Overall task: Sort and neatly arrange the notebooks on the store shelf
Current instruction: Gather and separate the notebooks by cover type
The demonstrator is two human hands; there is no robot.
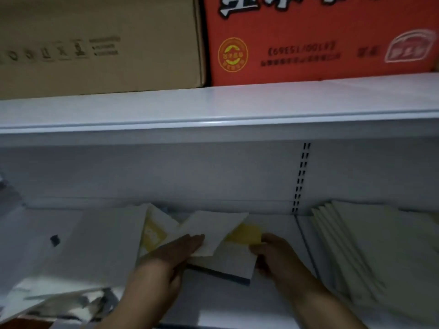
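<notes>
Fingers (193,239) of the left hand (166,260) are held straight and together, laid flat on a tilted white notebook (213,227) at lower centre of the frame; nothing is pinched, only pressed from above. Fingers (257,251) of the right hand (278,255) are curled closed around the right edge of the white-and-yellow notebook (237,248) underneath, thumb side near its yellow patch. Whether the right fingertips reach under the cover cannot be told; blur is heavy.

Both notebooks lie on the white store shelf (273,224), centre bay, overlapping and skewed to each other. Another yellow-marked notebook (154,231) is seen just left, partly under a large white sheet-like cover (102,243) at lower left. A fanned stack of cream notebooks (380,257) leans at lower right, past the slotted upright (300,176). A brown carton (99,43) and a red carton (320,36) sit on the upper shelf.

Step judged in hand: squaring the loose notebooks into one pile. To do it well, the top notebook should be slid, not lifted, until its edges match the lower one, the lower being held steady by the right hand. Spines should be turned the same way, then the pile pushed back parallel to the shelf's rear wall. Risk: the flat palm may drag the lower book too.
</notes>
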